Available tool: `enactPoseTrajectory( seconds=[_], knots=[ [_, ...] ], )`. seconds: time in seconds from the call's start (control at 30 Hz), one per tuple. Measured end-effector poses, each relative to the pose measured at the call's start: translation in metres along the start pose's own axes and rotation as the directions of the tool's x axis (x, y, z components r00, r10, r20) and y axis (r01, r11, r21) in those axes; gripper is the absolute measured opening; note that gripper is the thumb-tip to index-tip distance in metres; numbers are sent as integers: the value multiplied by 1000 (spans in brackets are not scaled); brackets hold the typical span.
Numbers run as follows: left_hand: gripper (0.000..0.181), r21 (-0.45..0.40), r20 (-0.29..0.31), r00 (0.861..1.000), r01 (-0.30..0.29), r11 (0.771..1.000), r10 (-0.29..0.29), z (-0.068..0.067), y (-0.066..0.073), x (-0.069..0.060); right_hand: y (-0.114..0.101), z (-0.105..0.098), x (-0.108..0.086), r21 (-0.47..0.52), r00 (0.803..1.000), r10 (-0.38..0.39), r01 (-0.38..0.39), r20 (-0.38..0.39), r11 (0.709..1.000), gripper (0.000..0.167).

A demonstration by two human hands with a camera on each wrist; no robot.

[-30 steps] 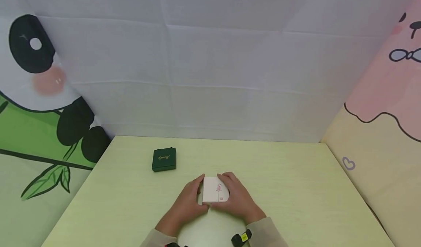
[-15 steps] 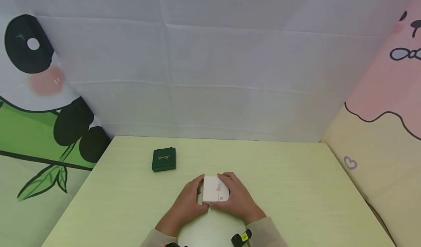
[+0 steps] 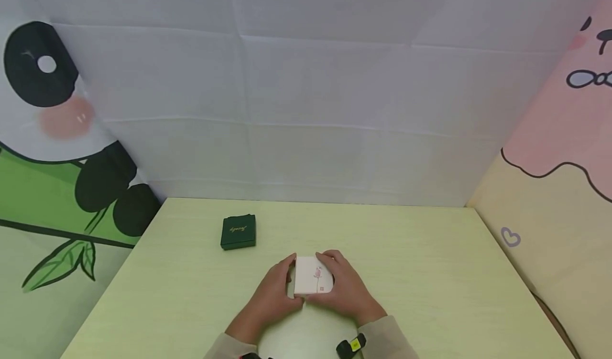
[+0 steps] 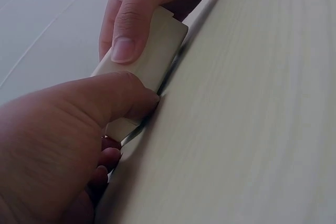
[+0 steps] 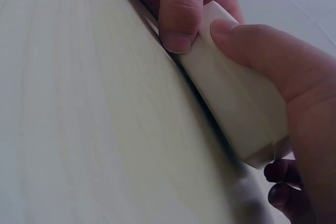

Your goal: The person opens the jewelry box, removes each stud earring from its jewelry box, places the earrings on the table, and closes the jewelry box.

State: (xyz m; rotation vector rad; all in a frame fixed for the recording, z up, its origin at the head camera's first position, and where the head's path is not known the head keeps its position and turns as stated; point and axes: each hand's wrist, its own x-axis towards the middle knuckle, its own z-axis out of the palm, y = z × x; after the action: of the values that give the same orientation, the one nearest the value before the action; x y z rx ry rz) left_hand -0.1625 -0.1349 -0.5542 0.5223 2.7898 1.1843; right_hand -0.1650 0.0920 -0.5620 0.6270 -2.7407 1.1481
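Note:
Between both hands is a small white box (image 3: 306, 276) with a pink flower printed on top. My left hand (image 3: 274, 290) grips its left side, fingers at the back and thumb at the near face. From the right, my right hand (image 3: 348, 290) grips it the same way. In the left wrist view, the left thumb (image 4: 121, 95) presses low on the box (image 4: 163, 43). The right wrist view shows the right thumb (image 5: 239, 38) higher up, above a faint seam along the box's side. A dark shadow line runs between box and tabletop; whether they touch everywhere, I cannot tell.
A dark green box (image 3: 238, 232) with gold lettering lies farther back on the left of the pale wooden table (image 3: 406, 263). White cloth (image 3: 311, 109) hangs behind the table. Cartoon-printed cloths stand at the left and right sides.

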Motion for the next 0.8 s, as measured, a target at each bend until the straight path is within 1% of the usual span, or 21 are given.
enactPoseTrajectory(
  seconds=[0.27,0.47,0.8],
  knots=[
    [99,2,11,1000,13,1000,-13,1,-1,1,-3,-2,0,21,1000,19,-20,11,1000,106],
    [101,-10,20,1000,10,1000,-10,-1,-2,-1,-7,-2,-1,7,1000,29,-29,10,1000,105],
    [103,-16,26,1000,14,1000,-14,-4,-4,-5,-15,-1,-1,-12,1000,19,-19,-8,1000,105]
  ],
)
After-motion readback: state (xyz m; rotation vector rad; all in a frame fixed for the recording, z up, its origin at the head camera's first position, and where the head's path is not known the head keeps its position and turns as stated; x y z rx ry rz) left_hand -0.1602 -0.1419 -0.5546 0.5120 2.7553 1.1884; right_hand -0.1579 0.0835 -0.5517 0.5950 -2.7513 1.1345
